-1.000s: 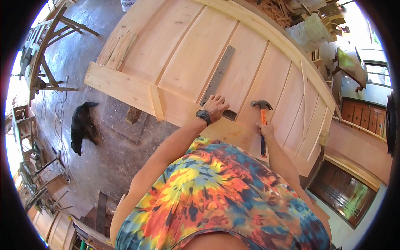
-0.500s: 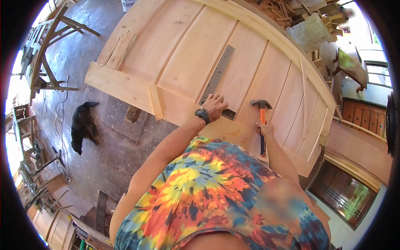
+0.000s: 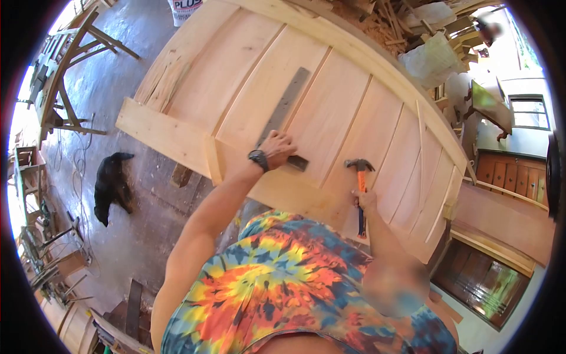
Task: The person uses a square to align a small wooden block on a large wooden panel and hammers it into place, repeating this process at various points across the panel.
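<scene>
Far left: dark dog-like animal on the floor, off the panel's left end. Large wooden panel slants across the view, grooves running from near edge to far edge. Along the near edge, toward the left corner, a pale rail; a short wood strip lies across it.

Next right, left hand, dark watch at the wrist. It lies over the corner of a metal square, near the panel's near edge; full clamp or mere press, cannot tell. Long leg points to the far edge; short leg shows right of the fingers.

Change: square and left hand have shifted left. Long leg lay just right of a groove; now left of it, so it crosses the neighbouring board. View has swung a little too.

Right of that, well apart from the left hand: right hand closed round the hammer, head toward the far edge, above the near-edge side. Little changed against the grooves. Farther right, a thin strip near the far edge.
</scene>
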Available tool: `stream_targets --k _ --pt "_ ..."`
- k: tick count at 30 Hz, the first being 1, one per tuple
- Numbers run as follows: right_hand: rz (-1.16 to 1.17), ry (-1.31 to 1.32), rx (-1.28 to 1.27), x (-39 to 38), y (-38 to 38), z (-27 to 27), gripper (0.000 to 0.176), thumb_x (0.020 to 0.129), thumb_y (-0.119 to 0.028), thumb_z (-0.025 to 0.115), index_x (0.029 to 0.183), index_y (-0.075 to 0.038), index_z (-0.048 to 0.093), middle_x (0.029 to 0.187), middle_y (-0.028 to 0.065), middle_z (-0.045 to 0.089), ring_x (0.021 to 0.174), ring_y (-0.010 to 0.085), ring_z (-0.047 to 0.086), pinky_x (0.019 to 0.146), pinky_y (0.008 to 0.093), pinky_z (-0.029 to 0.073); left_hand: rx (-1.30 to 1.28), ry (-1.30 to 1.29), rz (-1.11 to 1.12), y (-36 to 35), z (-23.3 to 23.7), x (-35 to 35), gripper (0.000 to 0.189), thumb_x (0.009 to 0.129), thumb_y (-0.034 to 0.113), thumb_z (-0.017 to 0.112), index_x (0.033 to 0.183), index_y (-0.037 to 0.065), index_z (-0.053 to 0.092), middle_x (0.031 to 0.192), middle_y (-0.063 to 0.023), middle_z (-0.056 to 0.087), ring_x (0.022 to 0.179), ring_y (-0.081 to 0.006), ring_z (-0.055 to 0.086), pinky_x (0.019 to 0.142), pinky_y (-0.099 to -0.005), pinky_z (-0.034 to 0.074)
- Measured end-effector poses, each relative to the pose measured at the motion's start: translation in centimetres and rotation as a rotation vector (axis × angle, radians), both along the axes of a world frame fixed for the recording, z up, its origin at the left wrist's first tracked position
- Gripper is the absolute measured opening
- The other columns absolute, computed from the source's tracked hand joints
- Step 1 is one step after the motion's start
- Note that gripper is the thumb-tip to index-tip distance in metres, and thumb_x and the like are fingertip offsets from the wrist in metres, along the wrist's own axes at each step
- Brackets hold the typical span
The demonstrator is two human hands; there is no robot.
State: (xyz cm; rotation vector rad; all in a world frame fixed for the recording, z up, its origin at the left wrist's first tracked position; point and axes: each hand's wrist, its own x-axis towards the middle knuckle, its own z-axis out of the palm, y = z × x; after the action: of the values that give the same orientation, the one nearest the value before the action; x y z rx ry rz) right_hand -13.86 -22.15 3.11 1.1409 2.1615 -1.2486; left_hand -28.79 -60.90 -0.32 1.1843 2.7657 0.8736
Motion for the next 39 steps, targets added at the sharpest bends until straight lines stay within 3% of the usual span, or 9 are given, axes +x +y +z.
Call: stream_targets --k 9,12,14,18,23,25,28,35,39 --pt "-0.011 -0.012 -0.012 0.1 0.1 0.0 0.021 0.081 -0.013 0.078 0.082 -0.002 0.061 0.060 0.0054 0.057 0.045 0.0168 0.054 0.042 0.0329 0.045 -0.168 0.116 0.304 -10.0 3.6 -5.1 0.006 0.086 0.020 0.068 0.090 0.015 0.068 0.097 -0.0084 0.061 0.102 -0.0295 0.058 0.090 -0.0453 0.039" --pt "0.094 -0.018 0.006 -0.1 -0.3 1.2 0.022 0.081 -0.016 0.078 0.082 -0.002 0.061 0.060 0.0050 0.057 0.045 0.0167 0.054 0.043 0.0336 0.045 0.037 0.160 0.881 -10.9 4.2 -2.4 0.013 0.085 0.020 0.071 0.093 0.011 0.069 0.105 -0.0134 0.063 0.109 -0.0353 0.057 0.094 -0.0513 0.042" --pt "0.191 -0.021 0.118 -0.6 -0.1 2.0 0.023 0.083 -0.018 0.077 0.083 -0.002 0.062 0.061 0.0047 0.057 0.046 0.0164 0.054 0.044 0.0336 0.045 -0.051 -0.231 1.334 -12.0 6.1 0.6 0.039 0.089 0.033 0.067 0.117 0.005 0.064 0.127 -0.0253 0.059 0.122 -0.0442 0.052 0.105 -0.0562 0.040" --pt "0.386 0.013 0.248 -4.0 -2.9 5.8 0.023 0.087 -0.024 0.072 0.088 -0.002 0.063 0.063 0.0037 0.057 0.050 0.0146 0.056 0.047 0.0319 0.046 -0.419 -0.206 1.074 -15.4 -2.6 5.0 0.059 0.092 0.048 0.059 0.125 -0.001 0.061 0.136 -0.0304 0.056 0.127 -0.0442 0.053 0.103 -0.0515 0.045" --pt "0.573 0.237 -0.019 -11.3 -9.3 10.6 0.025 0.088 -0.023 0.075 0.084 -0.002 0.061 0.062 0.0030 0.056 0.049 0.0131 0.054 0.048 0.0301 0.046 -0.181 -0.444 1.329 -13.2 3.9 4.5 0.050 0.088 0.039 0.071 0.115 -0.003 0.067 0.110 -0.0215 0.071 0.104 -0.0316 0.068 0.090 -0.0460 0.054" --pt "0.666 0.390 -0.203 -13.6 -13.3 14.0 0.026 0.088 -0.023 0.075 0.083 -0.003 0.060 0.067 0.0051 0.058 0.052 0.0123 0.055 0.051 0.0291 0.047 0.746 -0.810 1.294 -12.5 3.9 4.5 0.044 0.083 0.033 0.084 0.104 -0.002 0.067 0.095 -0.0113 0.071 0.084 -0.0188 0.067 0.073 -0.0337 0.057" --pt "0.864 0.152 -0.367 -17.9 -17.2 16.8 0.027 0.087 -0.024 0.076 0.087 -0.003 0.060 0.071 0.0058 0.059 0.056 0.0114 0.055 0.053 0.0285 0.047 1.250 -0.963 1.387 -9.0 3.7 4.6 0.046 0.078 0.030 0.091 0.100 -0.001 0.065 0.085 -0.0018 0.064 0.072 -0.0089 0.059 0.063 -0.0236 0.051" --pt "1.317 0.296 -0.109 -23.4 -25.4 19.2 0.029 0.086 -0.025 0.074 0.093 0.000 0.060 0.073 0.0075 0.059 0.066 0.0161 0.056 0.064 0.0342 0.049 1.255 -0.450 1.447 -3.6 2.7 5.1 0.042 0.077 0.026 0.091 0.093 0.001 0.061 0.083 -0.0018 0.063 0.068 -0.0079 0.056 0.060 -0.0241 0.049" --pt "1.493 0.281 -0.046 -25.3 -28.1 18.4 0.028 0.088 -0.025 0.072 0.094 0.001 0.062 0.076 0.0119 0.062 0.069 0.0203 0.062 0.065 0.0363 0.050 1.022 -0.564 1.463 -3.7 3.2 5.7 0.047 0.077 0.025 0.091 0.102 -0.004 0.062 0.086 -0.0073 0.071 0.074 -0.0124 0.064 0.066 -0.0292 0.054"
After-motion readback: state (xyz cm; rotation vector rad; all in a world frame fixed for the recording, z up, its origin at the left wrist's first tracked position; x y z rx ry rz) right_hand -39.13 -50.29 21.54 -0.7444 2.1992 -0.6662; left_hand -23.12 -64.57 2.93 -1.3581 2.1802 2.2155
